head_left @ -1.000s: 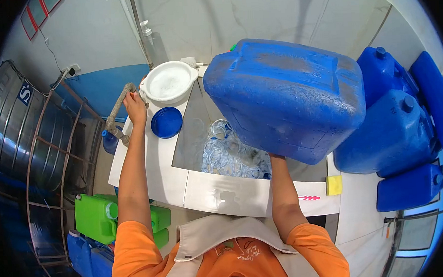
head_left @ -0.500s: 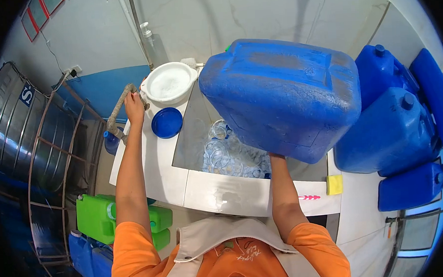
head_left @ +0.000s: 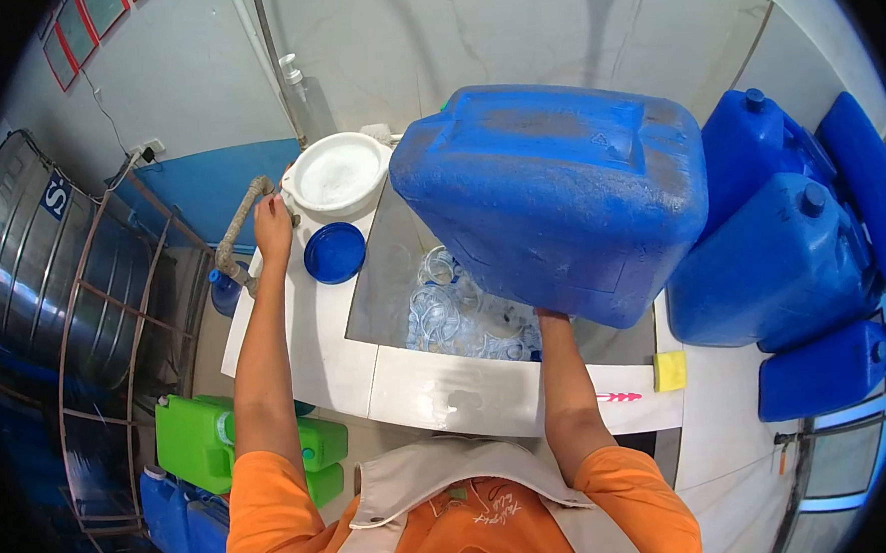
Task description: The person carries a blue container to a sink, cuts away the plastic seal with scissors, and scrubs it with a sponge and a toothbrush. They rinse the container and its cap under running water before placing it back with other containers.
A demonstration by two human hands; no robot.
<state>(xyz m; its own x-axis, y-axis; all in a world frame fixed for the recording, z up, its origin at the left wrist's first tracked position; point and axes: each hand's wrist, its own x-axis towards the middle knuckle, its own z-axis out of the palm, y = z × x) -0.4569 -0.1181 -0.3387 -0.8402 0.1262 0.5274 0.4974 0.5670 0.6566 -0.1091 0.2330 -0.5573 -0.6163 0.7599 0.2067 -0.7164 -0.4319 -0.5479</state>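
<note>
A big scuffed blue jerrycan [head_left: 559, 200] is tilted over the basin [head_left: 375, 310], its base turned up toward me. From below, my right hand [head_left: 553, 318] holds it; most of that hand's fingers are hidden behind the can. My left hand [head_left: 273, 225] is closed at the tap [head_left: 294, 212] on the end of a wrapped pipe [head_left: 232, 227], with the gripped part mostly covered. Beside that hand stand a white tub [head_left: 304, 199] of suds and a round blue lid [head_left: 335, 253]. Clear plastic pieces with ring shapes [head_left: 435, 312] lie in the basin under the can.
Several blue jerrycans [head_left: 753, 260] stand along the right. A yellow sponge [head_left: 670, 371] and a pink-handled item [head_left: 620, 397] lie on the front ledge. Green jerrycans [head_left: 193, 440] sit low at left, near a metal rack [head_left: 83, 335] and a steel tank [head_left: 57, 267].
The jerrycan has shifted slightly left. My left hand has dropped a little and its wrist has turned by the tap; the right hand stays under the can.
</note>
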